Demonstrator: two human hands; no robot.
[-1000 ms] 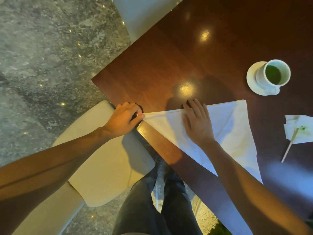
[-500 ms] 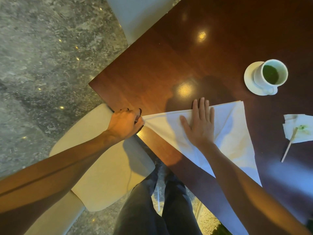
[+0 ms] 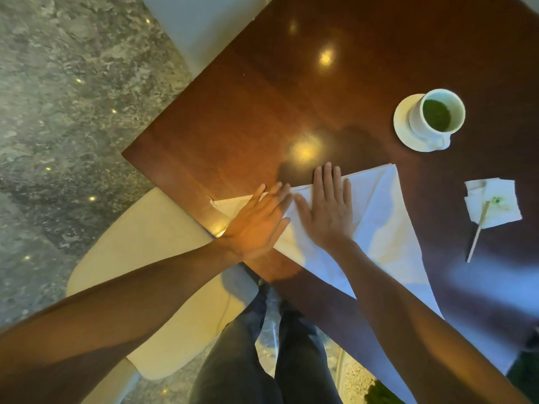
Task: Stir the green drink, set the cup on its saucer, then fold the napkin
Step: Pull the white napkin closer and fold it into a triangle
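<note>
The right hand (image 3: pixel 328 211) lies flat with straight fingers on the white napkin (image 3: pixel 379 220), pinning it; the left hand (image 3: pixel 259 221), also flat, smooths the fold.

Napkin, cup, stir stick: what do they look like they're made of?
Napkin: white woven cloth, probably; matte, soft creases, drapes over the table edge.
Cup: glazed white ceramic, likely; smooth, thick-rimmed.
Stir stick: pale, thin, straight; looks wooden, could be bamboo.
</note>
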